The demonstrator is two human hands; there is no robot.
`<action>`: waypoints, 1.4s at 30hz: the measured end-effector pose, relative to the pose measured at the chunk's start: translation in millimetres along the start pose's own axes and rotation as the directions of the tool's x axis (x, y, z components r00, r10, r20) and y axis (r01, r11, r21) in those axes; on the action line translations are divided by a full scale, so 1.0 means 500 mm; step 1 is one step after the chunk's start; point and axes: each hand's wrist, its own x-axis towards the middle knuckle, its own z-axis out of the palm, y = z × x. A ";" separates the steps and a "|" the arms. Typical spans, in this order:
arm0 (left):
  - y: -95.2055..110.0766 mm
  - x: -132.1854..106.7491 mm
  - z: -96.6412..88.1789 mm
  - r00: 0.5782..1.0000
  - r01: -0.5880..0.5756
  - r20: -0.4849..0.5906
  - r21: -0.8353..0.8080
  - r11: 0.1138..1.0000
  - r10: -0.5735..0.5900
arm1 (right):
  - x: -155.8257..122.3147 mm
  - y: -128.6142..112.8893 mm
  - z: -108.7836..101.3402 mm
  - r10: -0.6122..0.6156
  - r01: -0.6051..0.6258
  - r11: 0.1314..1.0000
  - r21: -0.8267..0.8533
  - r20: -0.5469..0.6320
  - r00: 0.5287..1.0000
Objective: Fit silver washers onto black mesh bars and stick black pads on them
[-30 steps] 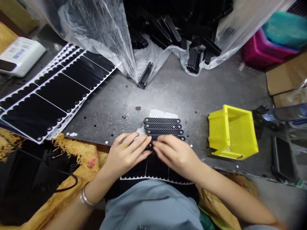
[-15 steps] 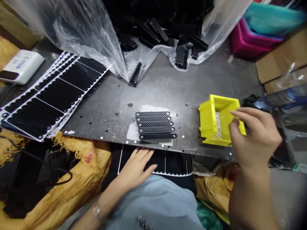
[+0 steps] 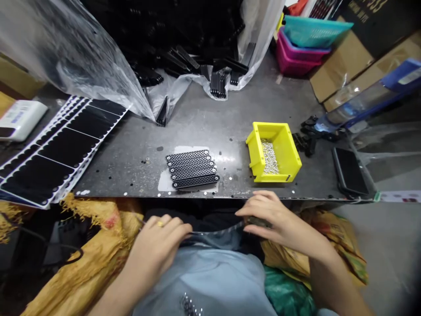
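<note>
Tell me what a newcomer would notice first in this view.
The bright yellow bin of small silver pieces stands out on the right of the metal bench. Left of it lie five black lattice strips side by side. Below the bench edge, a clear plastic strip runs between the left hand and right hand.

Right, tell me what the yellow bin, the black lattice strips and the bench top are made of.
The yellow bin looks like rigid moulded plastic: glossy, with even colour and moulded edges. The black lattice strips look like moulded plastic or rubber, matte; the look can't settle which. The bench top looks like scuffed grey sheet metal, with a dull sheen.
</note>
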 end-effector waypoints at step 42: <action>-0.169 0.102 -0.148 0.168 0.130 -0.695 -0.687 0.715 -0.699 | 0.143 -0.041 0.129 0.103 0.067 0.895 0.441 -0.351 0.931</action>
